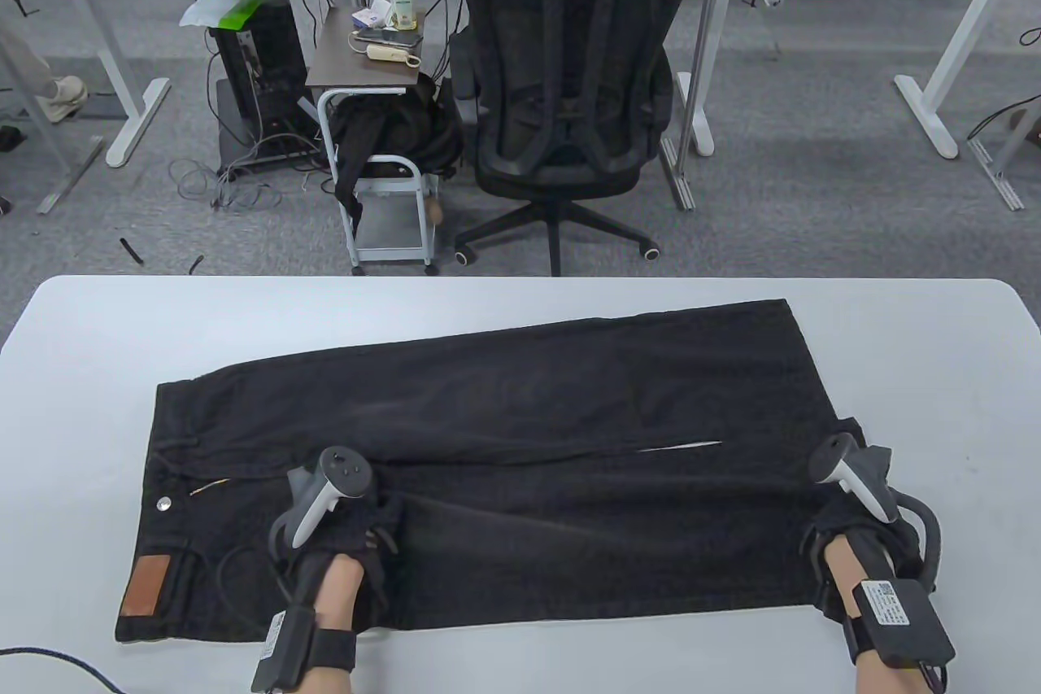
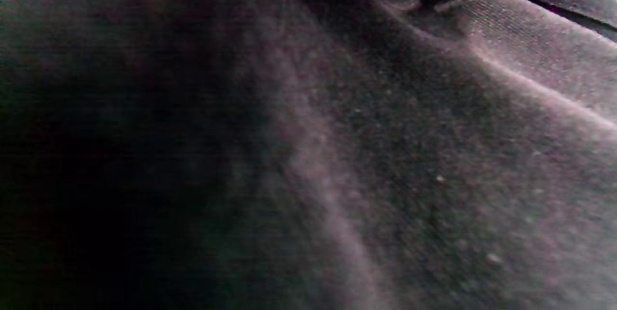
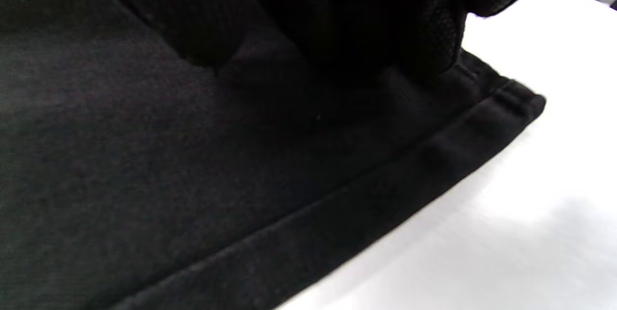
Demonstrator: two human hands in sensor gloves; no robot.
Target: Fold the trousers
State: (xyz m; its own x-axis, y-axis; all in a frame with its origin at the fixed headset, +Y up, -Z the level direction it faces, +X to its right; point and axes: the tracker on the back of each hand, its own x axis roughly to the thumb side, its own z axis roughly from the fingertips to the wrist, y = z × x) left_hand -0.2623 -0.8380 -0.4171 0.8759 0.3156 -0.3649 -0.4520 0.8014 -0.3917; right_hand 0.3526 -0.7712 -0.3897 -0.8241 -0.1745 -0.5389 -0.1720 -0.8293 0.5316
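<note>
The black trousers (image 1: 488, 466) lie flat on the white table (image 1: 520, 295), waistband left, both legs side by side, so no fold looks made yet. The left hand (image 1: 341, 515) rests near the waistband; the right hand (image 1: 854, 507) rests at the hem. Trackers hide the fingers, so neither grip can be told.

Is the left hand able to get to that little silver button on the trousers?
Probably yes. The left hand rests on the black trousers, and the silver button lies on the waistband just to its left, uncovered, with only flat cloth between them. The right hand is far off at the leg hems.
</note>
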